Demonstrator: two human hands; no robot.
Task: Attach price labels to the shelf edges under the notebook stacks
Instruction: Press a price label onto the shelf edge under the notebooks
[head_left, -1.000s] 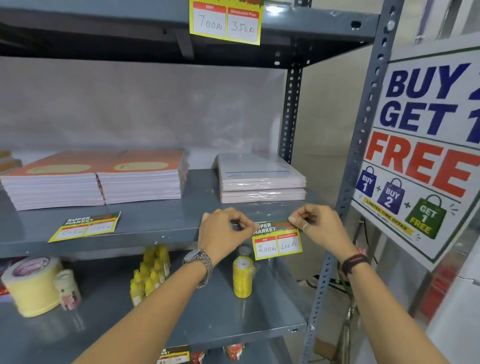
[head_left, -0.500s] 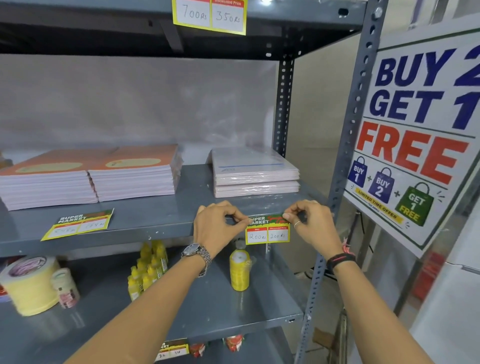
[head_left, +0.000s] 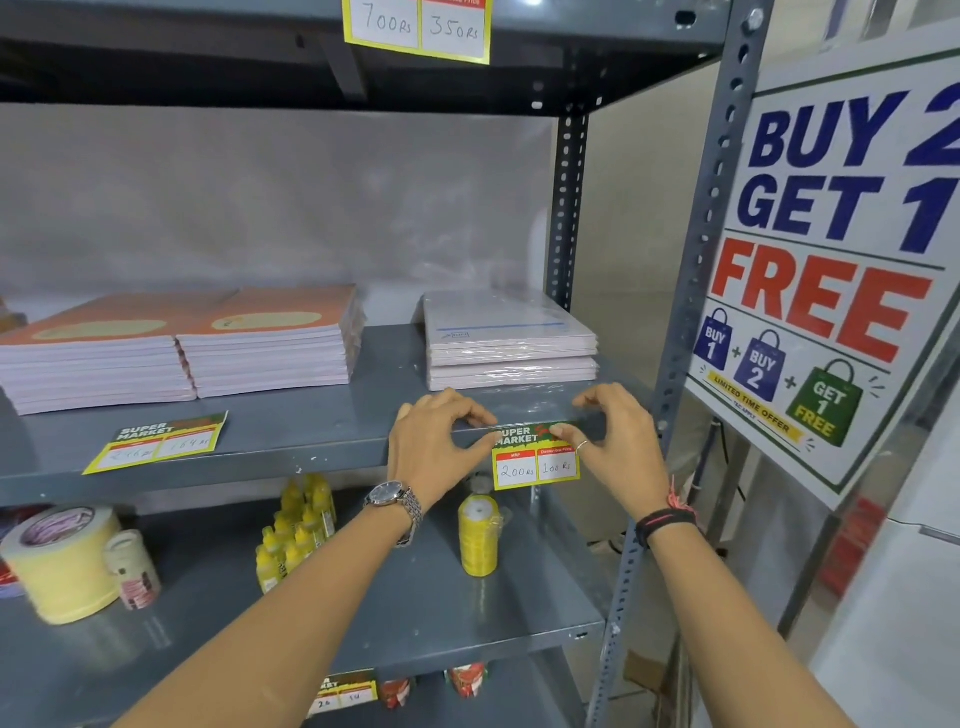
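A yellow-bordered price label (head_left: 536, 465) reading 200 Rs and 100 Rs lies against the front edge of the grey middle shelf (head_left: 322, 457), below a plastic-wrapped stack of white notebooks (head_left: 511, 343). My left hand (head_left: 434, 441) pinches its upper left corner. My right hand (head_left: 613, 441) pinches its upper right corner. Two orange-covered notebook stacks (head_left: 182, 348) sit to the left on the same shelf. A second price label (head_left: 158, 441) lies flat on the shelf in front of them.
Another label (head_left: 418, 28) hangs from the upper shelf edge. The lower shelf holds a yellow thread spool (head_left: 479, 535), small yellow bottles (head_left: 296, 530) and tape rolls (head_left: 62, 561). A "Buy 2 Get 1 Free" sign (head_left: 831, 270) leans at the right beside the perforated upright (head_left: 691, 291).
Both hands have carried the label up from below the shelf edge and set its top against the edge, levelling it. The camera has moved closer.
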